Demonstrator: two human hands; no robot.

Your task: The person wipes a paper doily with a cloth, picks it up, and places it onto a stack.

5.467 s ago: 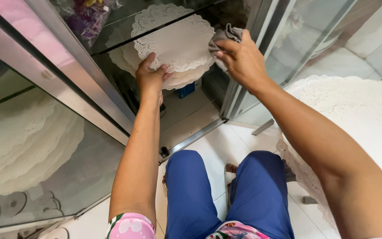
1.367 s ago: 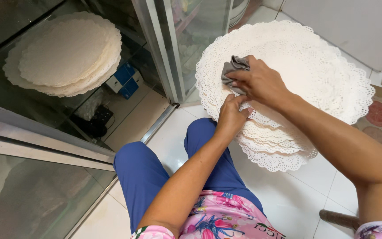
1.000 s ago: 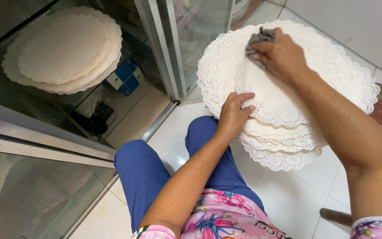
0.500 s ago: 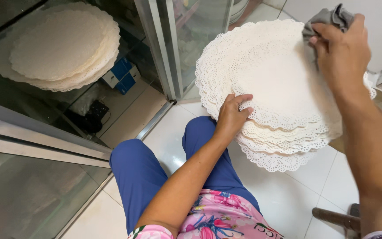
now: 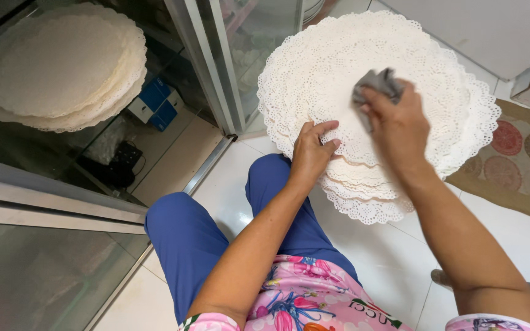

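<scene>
Stack of white lacy round mats (image 5: 400, 55), tilted over blue-trousered lap, crumpled grey cloth (image 5: 374, 83) on top.

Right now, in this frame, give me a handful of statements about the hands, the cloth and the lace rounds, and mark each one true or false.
1. The right hand holds a grey cloth against the stack of white lace-edged rounds. True.
2. The left hand is lifted clear of that stack. False: it rests on the near edge of the stack.
3. A second stack of rounds lies behind the glass. True.
4. The cloth is bright red. False: it is grey.
5. The person wears blue trousers. True.
6. The patterned mat lies on top of the stack. False: it lies on the floor to the right of the stack.
</scene>
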